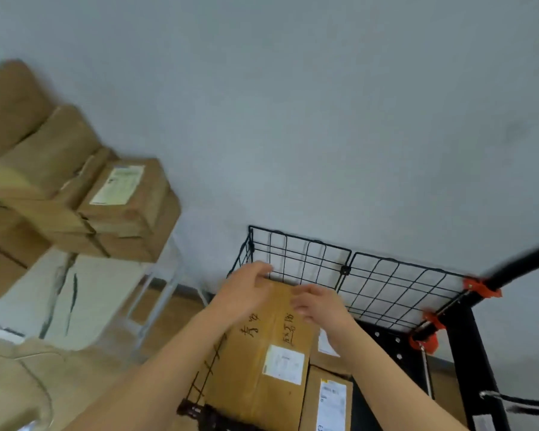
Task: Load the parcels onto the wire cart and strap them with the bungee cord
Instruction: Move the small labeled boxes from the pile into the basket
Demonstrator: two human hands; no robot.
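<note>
The inscribed cardboard parcel stands inside the wire cart against its left mesh wall, with the left hand curled over its far edge and the right hand blurred atop it, grasp indeterminable.
</note>
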